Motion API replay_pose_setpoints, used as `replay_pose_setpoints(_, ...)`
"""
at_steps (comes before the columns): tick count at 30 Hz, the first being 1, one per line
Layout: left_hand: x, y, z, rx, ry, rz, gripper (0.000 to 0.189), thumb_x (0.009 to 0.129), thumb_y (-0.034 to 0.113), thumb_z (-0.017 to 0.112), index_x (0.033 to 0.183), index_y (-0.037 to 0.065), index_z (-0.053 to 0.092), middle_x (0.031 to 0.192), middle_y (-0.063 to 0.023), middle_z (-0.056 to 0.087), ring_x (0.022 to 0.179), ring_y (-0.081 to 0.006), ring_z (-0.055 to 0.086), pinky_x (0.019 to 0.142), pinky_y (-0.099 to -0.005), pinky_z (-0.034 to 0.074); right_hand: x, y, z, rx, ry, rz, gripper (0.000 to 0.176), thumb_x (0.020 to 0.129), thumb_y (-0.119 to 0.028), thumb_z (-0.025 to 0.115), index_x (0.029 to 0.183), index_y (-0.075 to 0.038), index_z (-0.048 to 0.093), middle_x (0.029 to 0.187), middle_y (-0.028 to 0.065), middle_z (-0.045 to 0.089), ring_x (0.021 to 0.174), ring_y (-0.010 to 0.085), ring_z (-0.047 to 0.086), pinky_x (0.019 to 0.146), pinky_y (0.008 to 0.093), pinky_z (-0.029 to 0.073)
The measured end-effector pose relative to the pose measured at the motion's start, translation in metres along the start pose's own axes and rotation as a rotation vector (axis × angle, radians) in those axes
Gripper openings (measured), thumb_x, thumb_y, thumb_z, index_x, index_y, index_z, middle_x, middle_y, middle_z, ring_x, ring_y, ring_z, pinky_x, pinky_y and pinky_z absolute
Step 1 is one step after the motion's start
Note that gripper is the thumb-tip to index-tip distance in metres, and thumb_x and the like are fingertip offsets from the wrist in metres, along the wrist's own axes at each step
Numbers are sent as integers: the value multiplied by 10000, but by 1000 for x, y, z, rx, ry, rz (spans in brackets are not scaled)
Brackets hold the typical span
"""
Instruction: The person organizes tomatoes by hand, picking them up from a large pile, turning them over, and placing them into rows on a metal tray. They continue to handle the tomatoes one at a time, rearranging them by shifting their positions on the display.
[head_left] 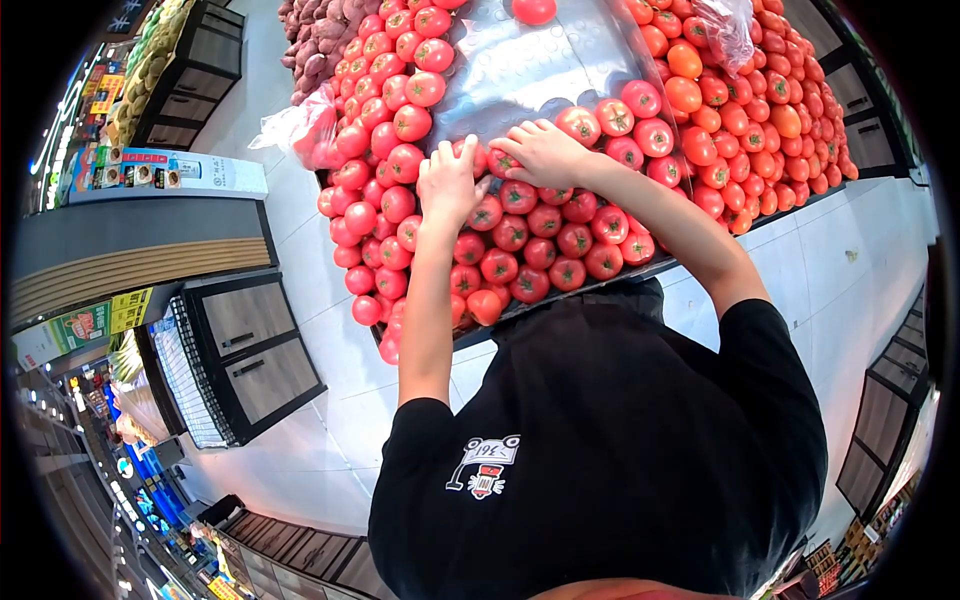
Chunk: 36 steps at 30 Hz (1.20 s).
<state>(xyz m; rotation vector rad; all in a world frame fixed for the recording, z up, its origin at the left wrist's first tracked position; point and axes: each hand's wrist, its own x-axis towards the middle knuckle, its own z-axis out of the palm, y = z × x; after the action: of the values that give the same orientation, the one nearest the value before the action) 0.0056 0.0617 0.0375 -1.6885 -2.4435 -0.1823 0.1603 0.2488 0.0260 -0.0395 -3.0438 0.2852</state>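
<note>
So I've got both hands down at the edge of the bare silvery liner [535, 75]. My left hand [449, 183] is half-curled against one tomato [479, 158], and my right hand [545, 156] has its fingers over the tomato beside it [503, 164]. Honestly can't tell if either's actually gripping. Packed red tomatoes [510, 233] sit just below, in the same display.

purple-brown root vegetables [312, 50] are heaped at the top, left of center. a white display board [222, 177] crosses the upper left, above a yellow-and-green sign [90, 325]. a black-framed cabinet [255, 348] stands at left on pale floor tiles [310, 455]; another cabinet [882, 420] lines the lower right.
</note>
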Motion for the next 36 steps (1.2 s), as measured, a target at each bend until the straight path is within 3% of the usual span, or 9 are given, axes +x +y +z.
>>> replay_pose_setpoints(11,-8,-16,2,-50,59,167,637,867,392,893,1431,185,681,1122,-125,665,996,-311,697,854,-452,543,-4,-16,8,-126,142,30,725,949,-560,775,1489,-98,629,1214,117,700,1173,298,670,1040,452,525)
replay_pose_setpoints(17,-7,-19,-18,-115,-64,301,721,937,513,811,1488,80,642,1178,-153,703,1060,-309,684,987,-462,503,8,13,6,-39,182,-38,692,923,-549,807,1425,-101,647,1166,108,716,1102,313,737,966,452,592)
replay_pose_setpoints(18,-9,-17,-19,-151,-121,227,795,958,574,772,1487,-1,620,1226,-171,718,1131,-323,680,1071,-486,472,11,15,6,-29,179,-47,727,923,-557,807,1447,-84,632,1178,122,715,1107,328,739,951,456,601)
replay_pose_setpoints(21,-17,-10,-7,-71,-16,225,814,955,577,776,1473,-30,615,1271,-182,720,1195,-325,675,1164,-519,437,13,23,0,19,105,-112,763,923,-562,809,1473,-70,616,1213,140,718,1121,343,736,981,465,592)
replay_pose_setpoints(22,-20,-6,-1,-91,47,205,798,934,581,795,1429,-21,624,1238,-170,719,1199,-336,669,1226,-588,396,13,25,-2,31,93,-114,776,925,-562,809,1483,-63,607,1228,146,717,1126,349,734,993,469,588)
replay_pose_setpoints(27,-27,-2,9,-91,116,159,751,931,554,809,1416,5,644,1236,-148,719,1214,-316,657,1264,-618,353,10,24,-11,42,29,-144,805,933,-564,809,1489,-29,581,1264,180,728,1161,383,728,1041,489,567)
replay_pose_setpoints(30,-28,-2,8,-81,134,149,737,919,556,820,1416,36,657,1258,-132,714,1227,-304,649,1266,-633,345,10,17,-29,69,-138,-33,802,934,-560,816,1473,-18,575,1237,195,742,1175,392,727,1045,489,564)
replay_pose_setpoints(33,-32,5,3,-66,135,130,685,919,496,827,1452,96,666,1337,-111,681,1293,-287,616,1273,-672,304,9,23,-20,90,-39,-81,790,926,-549,832,1454,-19,579,1212,208,753,1174,399,730,1051,487,562)
replay_pose_setpoints(36,-34,11,6,-33,142,108,647,925,433,825,1477,134,669,1382,-101,663,1343,-279,594,1264,-679,283,3,20,-12,-6,-7,-95,780,921,-494,850,1490,-39,570,1248,159,736,1206,357,707,1069,469,558)
